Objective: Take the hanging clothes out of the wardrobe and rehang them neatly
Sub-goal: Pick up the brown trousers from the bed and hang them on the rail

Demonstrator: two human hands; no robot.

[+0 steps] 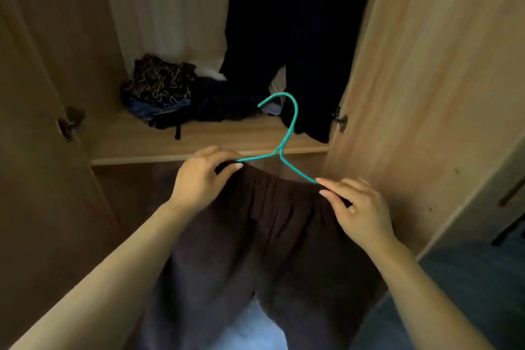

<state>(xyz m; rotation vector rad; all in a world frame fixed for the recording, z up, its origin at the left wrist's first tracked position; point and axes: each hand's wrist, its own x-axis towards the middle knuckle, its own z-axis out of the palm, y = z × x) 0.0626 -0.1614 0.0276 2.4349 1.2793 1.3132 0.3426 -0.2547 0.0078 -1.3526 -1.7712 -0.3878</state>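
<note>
I count one teal hanger (284, 133) and one pair of dark brown trousers (255, 250), held in front of the open wardrobe (426, 65); my left hand (199, 179) pinches the elastic waistband at one hanger end; my right hand (360, 207) pinches waistband and wire at the other end; two doors stand open; inside, one dark garment (298, 37) hangs at the right; on the shelf (227, 136) lies one heap of folded clothes (164, 91), a patterned piece topmost.
</note>
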